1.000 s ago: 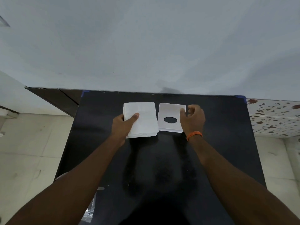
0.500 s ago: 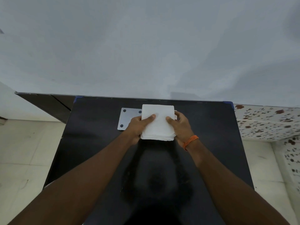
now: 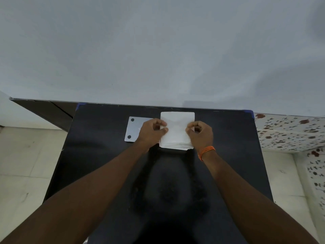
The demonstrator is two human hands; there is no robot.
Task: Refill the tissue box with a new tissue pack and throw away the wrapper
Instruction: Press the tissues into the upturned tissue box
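Both hands, flat-fingered a moment earlier, now curl, the left hand [image 3: 152, 131] and right hand [image 3: 199, 133] pinching the tissue stack [image 3: 176, 128] resting on the black surface [image 3: 105, 155]; loose sheets may slide askew.

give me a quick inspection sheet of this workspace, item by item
surface: black table, glossy, set against a pale wall
job's things: white tissue stack near the table's far edge; grey plate with dark corner dots lying flat to its left; box and wrapper not identifiable
clutter: nothing seen
grippers: left hand pinching the stack's left edge; right hand, orange wristband, pinching the right edge
cables: nothing seen
surroundings: pale tiled floor; floral patterned surface to the right
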